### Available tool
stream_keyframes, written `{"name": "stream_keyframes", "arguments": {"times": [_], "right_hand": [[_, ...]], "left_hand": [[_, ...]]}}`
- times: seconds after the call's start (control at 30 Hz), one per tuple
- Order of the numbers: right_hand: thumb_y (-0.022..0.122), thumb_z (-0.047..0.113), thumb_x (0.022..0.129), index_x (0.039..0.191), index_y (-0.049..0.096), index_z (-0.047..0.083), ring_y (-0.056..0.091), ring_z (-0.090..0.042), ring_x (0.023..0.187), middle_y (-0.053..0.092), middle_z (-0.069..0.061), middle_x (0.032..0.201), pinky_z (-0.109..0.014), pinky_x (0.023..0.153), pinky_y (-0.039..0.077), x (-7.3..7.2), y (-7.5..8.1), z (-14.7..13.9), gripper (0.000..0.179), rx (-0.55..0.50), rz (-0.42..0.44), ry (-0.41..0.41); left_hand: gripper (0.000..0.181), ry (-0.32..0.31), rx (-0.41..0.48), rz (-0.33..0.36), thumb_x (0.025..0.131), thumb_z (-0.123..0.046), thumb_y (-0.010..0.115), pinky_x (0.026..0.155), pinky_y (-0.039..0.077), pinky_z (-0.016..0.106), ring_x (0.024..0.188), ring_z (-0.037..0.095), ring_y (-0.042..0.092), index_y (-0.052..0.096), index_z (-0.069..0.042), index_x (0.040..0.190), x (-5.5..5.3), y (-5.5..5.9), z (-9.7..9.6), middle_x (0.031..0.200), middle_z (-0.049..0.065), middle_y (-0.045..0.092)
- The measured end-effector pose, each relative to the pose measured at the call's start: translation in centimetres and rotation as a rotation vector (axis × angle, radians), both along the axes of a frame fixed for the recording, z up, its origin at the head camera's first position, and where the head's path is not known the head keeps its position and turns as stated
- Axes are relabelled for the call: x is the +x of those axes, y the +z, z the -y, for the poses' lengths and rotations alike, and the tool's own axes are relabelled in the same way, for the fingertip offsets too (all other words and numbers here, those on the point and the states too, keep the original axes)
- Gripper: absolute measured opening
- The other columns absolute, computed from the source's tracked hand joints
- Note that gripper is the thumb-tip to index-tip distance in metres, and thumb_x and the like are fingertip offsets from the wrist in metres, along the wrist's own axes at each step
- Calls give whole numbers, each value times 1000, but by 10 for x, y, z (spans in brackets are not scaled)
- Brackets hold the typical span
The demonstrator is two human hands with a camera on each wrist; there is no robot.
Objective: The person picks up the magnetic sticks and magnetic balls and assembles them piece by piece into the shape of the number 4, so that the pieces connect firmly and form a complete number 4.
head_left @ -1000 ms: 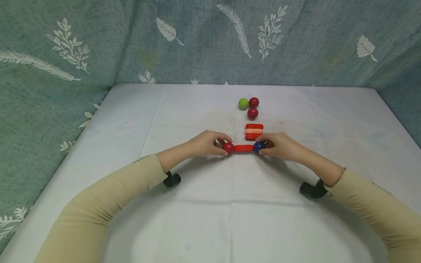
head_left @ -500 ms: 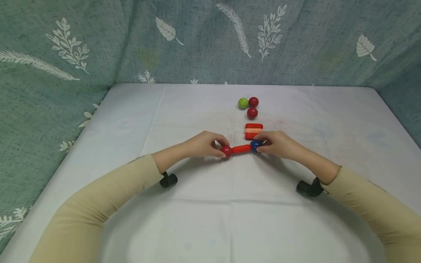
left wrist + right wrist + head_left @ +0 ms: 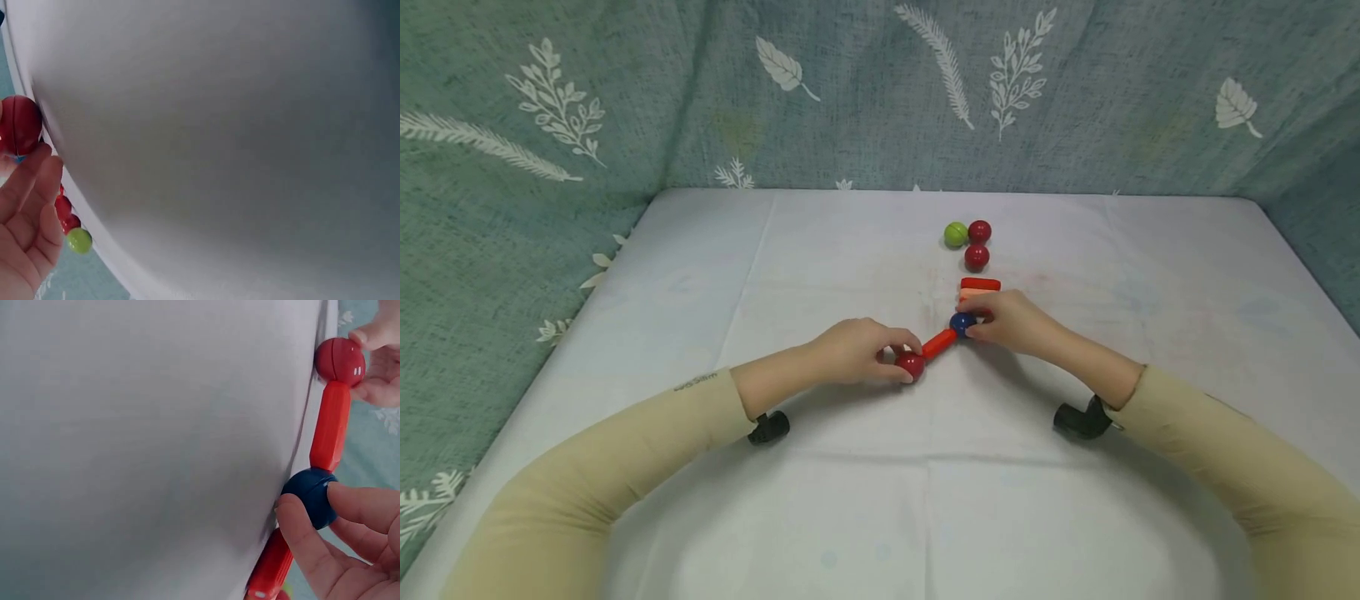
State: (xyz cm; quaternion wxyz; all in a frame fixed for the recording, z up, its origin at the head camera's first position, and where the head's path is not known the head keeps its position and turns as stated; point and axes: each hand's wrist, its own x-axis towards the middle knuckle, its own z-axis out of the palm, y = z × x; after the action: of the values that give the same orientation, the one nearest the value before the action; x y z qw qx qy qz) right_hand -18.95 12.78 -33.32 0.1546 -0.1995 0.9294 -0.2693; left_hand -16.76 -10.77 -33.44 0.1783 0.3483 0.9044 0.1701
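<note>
A red ball (image 3: 911,366), a red rod (image 3: 939,344) and a blue ball (image 3: 962,324) form one joined piece, lying slantwise on the white cloth. My left hand (image 3: 854,351) pinches the red ball between thumb and fingers. At the other end my right hand (image 3: 1017,323) grips the blue ball. In the right wrist view, the rod (image 3: 330,427) runs straight from one ball to the other, its ends touching both. Just behind my right fingers lie a red rod (image 3: 981,284) and a peach rod (image 3: 972,293), partly covered by that hand.
Farther back sit a green ball (image 3: 956,234) and two red balls, one at the rear (image 3: 980,232) and one in front (image 3: 977,257). A patterned green curtain (image 3: 865,100) hangs behind the white-covered table (image 3: 820,242).
The joined piece has turned from level to slanted: its red-ball end came nearer and left, its blue-ball end went left and slightly away. Both hands moved with it, keeping their grips.
</note>
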Motion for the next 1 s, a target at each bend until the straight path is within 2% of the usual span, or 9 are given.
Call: {"name": "stream_keyframes", "arguments": {"times": [0.17, 0.23, 0.37, 0.47, 0.63, 0.8, 1.0], "right_hand": [[65, 6, 82, 120, 60, 4, 53, -27, 104, 59, -15, 118, -36, 84, 50, -5, 1, 10, 38, -3, -17, 41], [65, 5, 82, 120, 60, 4, 53, -26, 102, 59, -14, 117, -34, 83, 50, -7, 1, 15, 38, -7, -17, 51], [65, 5, 83, 121, 60, 5, 54, -23, 92, 62, -12, 110, -28, 74, 49, -14, 3, 23, 38, -16, 8, 50], [64, 5, 83, 121, 60, 5, 55, -24, 92, 62, -14, 112, -28, 73, 50, -18, 3, 28, 38, -35, 19, 54], [62, 4, 84, 121, 59, 3, 58, -25, 99, 60, -15, 120, -33, 83, 50, -24, 2, 33, 37, -63, 19, 63], [62, 6, 85, 122, 58, 5, 60, -24, 92, 59, -13, 121, -32, 80, 51, -29, 2, 38, 37, -51, 26, 50], [61, 7, 86, 123, 58, 7, 59, -24, 97, 59, -11, 121, -32, 82, 50, -34, -1, 43, 37, -61, 5, 51]], "left_hand": [[36, -86, -21, -41, 83, -30, 66, 60, 41, 20, 66, 8, 49, 61, -24, 119, 3, 0, 5, 84, -9, 62], [37, -104, -16, -36, 83, -27, 66, 61, 42, 20, 67, 8, 50, 61, -24, 119, 3, -1, 6, 86, -8, 63], [37, -137, 6, -25, 83, -25, 66, 63, 42, 20, 71, 10, 51, 61, -22, 120, 1, -1, 9, 97, -7, 65], [36, -158, 27, -27, 83, -25, 67, 64, 42, 19, 71, 10, 51, 62, -20, 119, -1, 0, 10, 99, -6, 65], [36, -158, 46, -54, 82, -26, 68, 60, 41, 18, 64, 6, 49, 63, -18, 116, -2, 0, 8, 92, -6, 65], [35, -118, 47, -56, 81, -27, 70, 58, 41, 18, 62, 5, 50, 64, -18, 114, -2, 0, 4, 89, -5, 66], [35, -74, 25, -72, 80, -29, 70, 57, 41, 19, 60, 4, 52, 65, -19, 113, -3, -1, -1, 88, -6, 68]]}}
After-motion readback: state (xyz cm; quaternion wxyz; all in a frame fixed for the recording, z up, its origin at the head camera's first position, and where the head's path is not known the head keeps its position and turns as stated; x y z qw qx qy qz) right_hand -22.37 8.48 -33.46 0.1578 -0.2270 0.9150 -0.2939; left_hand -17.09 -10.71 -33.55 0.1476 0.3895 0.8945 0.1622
